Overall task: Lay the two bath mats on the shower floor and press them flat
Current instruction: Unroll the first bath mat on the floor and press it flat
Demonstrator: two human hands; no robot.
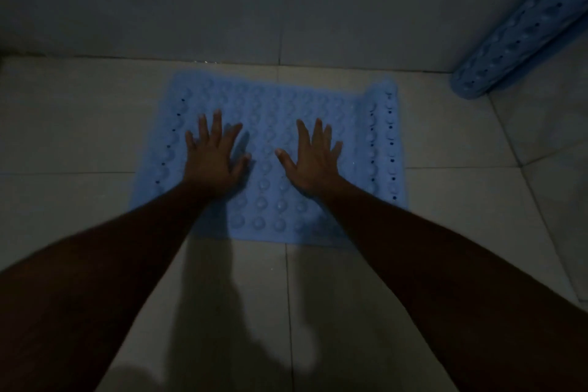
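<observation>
A light blue bath mat (270, 105) with rows of bumps and small holes lies spread on the tiled shower floor (79, 124), close to the back wall. Its right edge curls up slightly. My left hand (213, 156) presses flat on the mat's left half with fingers spread. My right hand (313, 157) presses flat on the right half, fingers also spread. A second blue mat (521, 32), rolled into a tube, leans in the right corner against the wall.
The back wall (286, 3) rises just behind the mat. Pale floor tiles stretch to the left, to the right and toward me. The room is dim, and my arms cast shadows on the near tiles.
</observation>
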